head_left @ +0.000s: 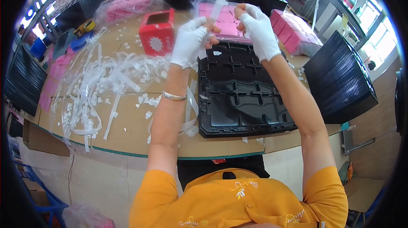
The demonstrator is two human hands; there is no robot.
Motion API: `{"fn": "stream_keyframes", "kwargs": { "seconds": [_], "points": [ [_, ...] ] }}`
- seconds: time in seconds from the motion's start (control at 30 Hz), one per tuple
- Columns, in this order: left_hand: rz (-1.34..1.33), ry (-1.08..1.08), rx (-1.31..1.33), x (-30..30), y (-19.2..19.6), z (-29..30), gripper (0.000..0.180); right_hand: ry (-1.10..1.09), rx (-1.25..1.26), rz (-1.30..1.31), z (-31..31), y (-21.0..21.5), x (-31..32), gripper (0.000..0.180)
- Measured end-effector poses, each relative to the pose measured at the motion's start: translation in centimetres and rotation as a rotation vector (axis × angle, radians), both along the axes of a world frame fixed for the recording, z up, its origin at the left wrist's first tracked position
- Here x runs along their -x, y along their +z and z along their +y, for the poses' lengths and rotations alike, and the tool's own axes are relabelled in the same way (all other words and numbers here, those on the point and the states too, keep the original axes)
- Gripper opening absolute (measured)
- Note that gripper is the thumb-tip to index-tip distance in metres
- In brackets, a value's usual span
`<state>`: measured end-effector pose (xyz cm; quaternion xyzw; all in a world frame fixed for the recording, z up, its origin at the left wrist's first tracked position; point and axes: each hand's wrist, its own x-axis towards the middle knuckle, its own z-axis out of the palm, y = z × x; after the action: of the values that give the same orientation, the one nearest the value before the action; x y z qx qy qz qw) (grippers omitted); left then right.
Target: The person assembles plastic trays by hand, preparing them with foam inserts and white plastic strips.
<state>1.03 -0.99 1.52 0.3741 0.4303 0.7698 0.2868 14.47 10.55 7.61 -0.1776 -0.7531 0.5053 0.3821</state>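
A: Currently, what is lying on the brown cardboard-covered worktable [127, 130]?

B: A black moulded plastic compartment tray [238, 96] is sitting there, beside loose white strip offcuts [97, 88].

A: And the hands?

B: Both are hovering above the tray. The white-gloved left hand [189, 41] and white-gloved right hand [259, 30] are pinching a narrow translucent plastic strip [219, 3] between fingertips.

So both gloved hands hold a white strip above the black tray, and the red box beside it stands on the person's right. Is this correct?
Not quite: in the head view the red box stands on the person's left. The left hand and right hand, both gloved, do hold the white strip above the black tray.
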Motion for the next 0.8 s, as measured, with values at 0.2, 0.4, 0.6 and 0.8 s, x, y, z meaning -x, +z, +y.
{"fn": "stream_keyframes", "kwargs": {
  "seconds": [0.2,0.4,0.6,0.8],
  "points": [
    [0.02,0.007,0.029,0.1,-0.2,0.3,0.029,0.066,0.019,-0.103,1.4,2.1,2.1,0.033],
    [0.048,0.045,0.028,0.3,0.2,0.0,0.023,0.024,-0.013,-0.152,1.2,2.3,2.3,0.026],
    [0.05,0.038,-0.06,0.2,0.1,-0.4,0.031,-0.245,-1.082,0.06,-1.2,-0.8,0.4,0.025],
    [-0.053,-0.083,-0.161,-0.3,0.1,-0.2,0.038,-0.242,-1.263,-0.147,-1.7,-1.1,0.3,0.036]
  ]
}}
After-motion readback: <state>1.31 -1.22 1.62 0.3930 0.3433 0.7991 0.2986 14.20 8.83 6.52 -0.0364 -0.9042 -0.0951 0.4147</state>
